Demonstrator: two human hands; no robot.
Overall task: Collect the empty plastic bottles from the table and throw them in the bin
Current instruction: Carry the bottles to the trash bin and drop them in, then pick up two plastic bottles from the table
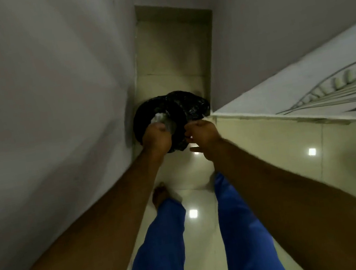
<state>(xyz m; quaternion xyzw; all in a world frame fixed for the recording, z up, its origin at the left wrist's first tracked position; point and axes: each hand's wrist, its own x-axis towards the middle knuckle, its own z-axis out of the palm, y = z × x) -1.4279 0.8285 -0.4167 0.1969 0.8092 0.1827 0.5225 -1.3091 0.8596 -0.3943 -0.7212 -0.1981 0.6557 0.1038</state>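
Black bin liner (189,107), blue trousers (242,230), glossy cream floor tiles (205,248).

The left hand (157,136) is gripping a clear plastic bottle (165,121) over the black-lined bin (182,110); the right hand (203,135) is hovering, curled, just beside its rim.

Clear plastic bottle (163,121) held over black-lined bin (188,112).
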